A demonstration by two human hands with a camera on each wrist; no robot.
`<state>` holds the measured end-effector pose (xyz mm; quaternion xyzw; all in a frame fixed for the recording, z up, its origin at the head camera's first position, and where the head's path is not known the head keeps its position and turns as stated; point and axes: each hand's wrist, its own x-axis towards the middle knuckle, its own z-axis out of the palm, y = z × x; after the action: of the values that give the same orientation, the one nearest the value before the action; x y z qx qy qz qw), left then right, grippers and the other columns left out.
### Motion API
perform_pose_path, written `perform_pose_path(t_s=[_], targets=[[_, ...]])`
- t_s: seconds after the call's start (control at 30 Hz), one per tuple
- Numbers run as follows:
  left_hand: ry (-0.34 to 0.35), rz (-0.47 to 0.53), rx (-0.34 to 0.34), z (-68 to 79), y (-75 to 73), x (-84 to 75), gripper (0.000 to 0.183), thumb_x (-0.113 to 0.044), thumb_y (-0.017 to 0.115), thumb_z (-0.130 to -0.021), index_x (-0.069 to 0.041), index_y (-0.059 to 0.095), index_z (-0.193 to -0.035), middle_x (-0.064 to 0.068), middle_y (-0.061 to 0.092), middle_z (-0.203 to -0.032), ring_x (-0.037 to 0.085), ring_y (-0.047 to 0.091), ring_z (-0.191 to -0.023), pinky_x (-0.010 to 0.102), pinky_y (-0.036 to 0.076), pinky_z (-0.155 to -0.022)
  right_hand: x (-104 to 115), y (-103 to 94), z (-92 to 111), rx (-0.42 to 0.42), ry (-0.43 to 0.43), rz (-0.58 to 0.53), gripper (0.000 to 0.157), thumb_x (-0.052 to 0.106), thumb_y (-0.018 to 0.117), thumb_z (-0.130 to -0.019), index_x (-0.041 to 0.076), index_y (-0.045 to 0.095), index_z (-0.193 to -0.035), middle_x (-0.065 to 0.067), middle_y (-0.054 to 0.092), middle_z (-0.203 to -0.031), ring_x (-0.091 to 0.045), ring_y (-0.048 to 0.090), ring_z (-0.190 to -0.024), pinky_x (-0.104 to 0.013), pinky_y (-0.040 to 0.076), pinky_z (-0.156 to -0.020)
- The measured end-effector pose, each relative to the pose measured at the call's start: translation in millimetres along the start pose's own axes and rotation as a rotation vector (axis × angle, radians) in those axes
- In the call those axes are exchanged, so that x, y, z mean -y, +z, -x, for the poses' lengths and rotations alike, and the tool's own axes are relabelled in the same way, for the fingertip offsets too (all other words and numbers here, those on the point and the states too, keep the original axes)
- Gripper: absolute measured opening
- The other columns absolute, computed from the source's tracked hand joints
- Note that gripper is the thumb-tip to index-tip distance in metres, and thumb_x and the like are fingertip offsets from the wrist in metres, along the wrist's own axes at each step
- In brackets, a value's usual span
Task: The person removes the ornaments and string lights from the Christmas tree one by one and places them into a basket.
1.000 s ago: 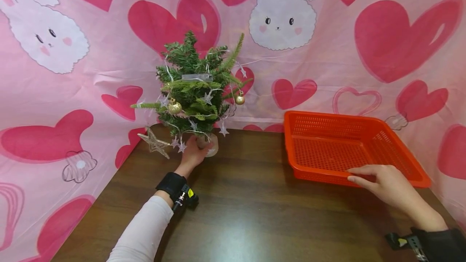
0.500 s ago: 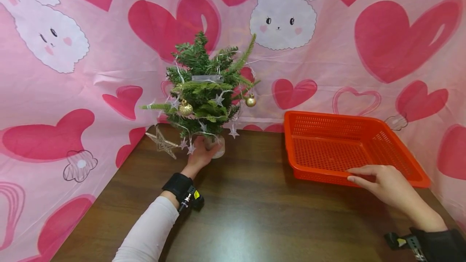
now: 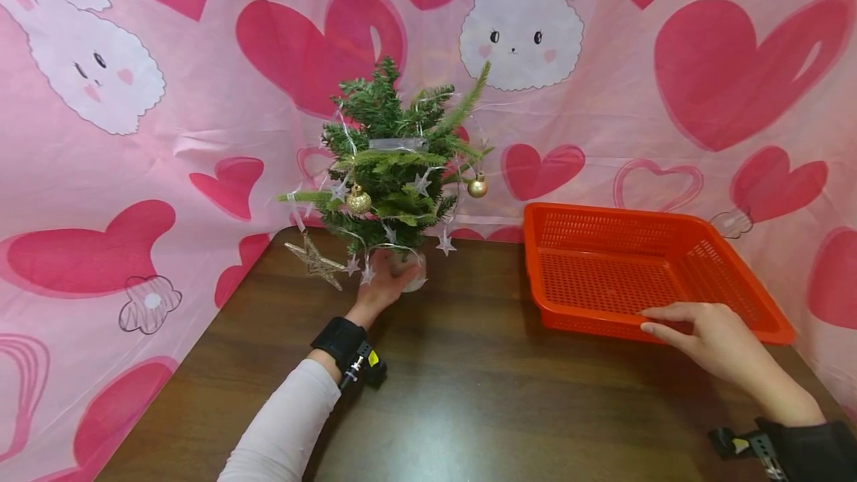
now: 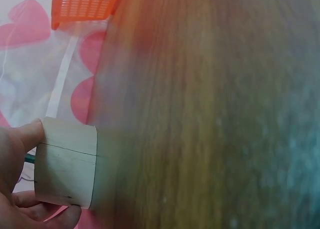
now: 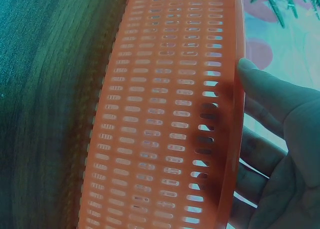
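Observation:
A small artificial Christmas tree (image 3: 378, 114) stands upright toward the back left of the table. My left hand (image 3: 380, 287) grips its pale round base (image 4: 67, 164), thumb on one side and fingers on the other in the left wrist view. From the branches hang a glittery gold star (image 3: 318, 264), a glitter bauble (image 3: 358, 201), a shiny gold bauble (image 3: 477, 186) and a string of clear star lights (image 3: 420, 184). At the right, my right hand (image 3: 713, 333) holds the front rim of a red-orange plastic basket (image 5: 165, 114), thumb outside and fingers within.
Brown wood tabletop (image 3: 482, 385) lies in front of the tree and basket. A pink cloth (image 3: 428, 43) printed with hearts and rabbits hangs behind the table and along its sides. The basket's perforated floor (image 3: 602, 279) shows in the head view.
The tree has moved steadily to the right with my left hand on its base, and its hanging ornaments have come along. My right hand and the basket have stayed put.

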<state>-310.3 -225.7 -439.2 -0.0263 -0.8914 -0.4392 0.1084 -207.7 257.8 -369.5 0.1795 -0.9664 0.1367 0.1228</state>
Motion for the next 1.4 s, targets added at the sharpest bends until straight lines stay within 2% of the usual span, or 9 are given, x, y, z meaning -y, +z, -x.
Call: perform_pose_path(t_s=[0.2, 0.43, 0.57, 0.7, 0.8, 0.97, 1.17, 1.4], targets=[[-0.032, 0.034, 0.041, -1.0, 7.9, -4.1, 0.066, -0.029, 0.066, -0.092, 0.010, 0.037, -0.136, 0.031, 0.043, -0.136, 0.042, 0.045, -0.126, 0.055, 0.038, -0.107, 0, 0.3, 1, -0.021, -0.010, 0.005, 0.027, 0.031, 0.082, -0.079, 0.018, 0.079, -0.102, -0.007, 0.078, -0.092, -0.031, 0.072, -0.084, -0.051, 0.055, -0.073], [-0.025, 0.000, 0.010, -0.4, 14.2, -7.8, 0.068, -0.037, 0.072, -0.088, 0.005, 0.044, -0.134, 0.024, 0.054, -0.130, 0.041, 0.055, -0.119, 0.054, 0.045, -0.102, 0, 1.3, 2, -0.023, -0.017, 0.005, 0.029, 0.031, 0.083, -0.078, 0.017, 0.079, -0.103, -0.007, 0.078, -0.093, -0.031, 0.072, -0.084, -0.050, 0.056, -0.073], [0.016, -0.015, -0.010, 1.5, 17.1, -10.9, 0.062, -0.037, 0.073, -0.087, 0.005, 0.049, -0.126, 0.022, 0.058, -0.117, 0.038, 0.060, -0.103, 0.051, 0.050, -0.090, 0, 1.4, 2, -0.019, -0.012, 0.005, 0.029, 0.031, 0.083, -0.078, 0.017, 0.079, -0.103, -0.007, 0.078, -0.093, -0.030, 0.072, -0.084, -0.050, 0.056, -0.073], [0.068, -0.029, -0.029, 3.1, 20.4, -14.4, 0.049, -0.034, 0.076, -0.085, 0.004, 0.056, -0.108, 0.018, 0.060, -0.098, 0.031, 0.058, -0.084, 0.045, 0.048, -0.074, 1, 0.5, 2, 0.006, 0.006, -0.005, 0.030, 0.033, 0.082, -0.080, 0.017, 0.078, -0.105, -0.007, 0.078, -0.094, -0.030, 0.072, -0.086, -0.052, 0.056, -0.074], [0.075, -0.035, -0.020, 3.5, 23.7, -16.4, 0.049, -0.035, 0.076, -0.085, 0.003, 0.056, -0.110, 0.018, 0.061, -0.101, 0.032, 0.060, -0.089, 0.046, 0.050, -0.077, 1, 0.2, 1, -0.001, 0.000, -0.002, 0.030, 0.033, 0.081, -0.080, 0.017, 0.079, -0.105, -0.007, 0.078, -0.094, -0.030, 0.072, -0.086, -0.051, 0.056, -0.075], [0.057, -0.022, -0.005, 6.6, 27.2, -22.1, 0.059, -0.036, 0.075, -0.086, 0.002, 0.051, -0.123, 0.020, 0.059, -0.114, 0.037, 0.062, -0.102, 0.053, 0.051, -0.088, 0, 0.6, 2, -0.026, -0.027, 0.009, 0.027, 0.031, 0.082, -0.079, 0.018, 0.079, -0.103, -0.005, 0.078, -0.092, -0.030, 0.072, -0.084, -0.049, 0.056, -0.073], [0.085, -0.028, -0.017, 9.6, 31.5, -27.0, 0.056, -0.034, 0.077, -0.085, 0.003, 0.055, -0.121, 0.021, 0.063, -0.112, 0.039, 0.063, -0.101, 0.053, 0.050, -0.087, 0, -0.2, 1, -0.016, -0.018, 0.002, 0.028, 0.031, 0.082, -0.080, 0.018, 0.079, -0.104, -0.005, 0.078, -0.093, -0.029, 0.072, -0.085, -0.050, 0.056, -0.074], [0.088, -0.047, -0.021, 11.9, 37.2, -27.7, 0.056, -0.033, 0.076, -0.085, 0.006, 0.056, -0.119, 0.023, 0.064, -0.111, 0.040, 0.063, -0.100, 0.054, 0.050, -0.087, -1, -0.5, 1, -0.010, -0.012, -0.011, 0.028, 0.031, 0.081, -0.080, 0.019, 0.079, -0.105, -0.004, 0.078, -0.093, -0.026, 0.071, -0.083, -0.044, 0.057, -0.071]])
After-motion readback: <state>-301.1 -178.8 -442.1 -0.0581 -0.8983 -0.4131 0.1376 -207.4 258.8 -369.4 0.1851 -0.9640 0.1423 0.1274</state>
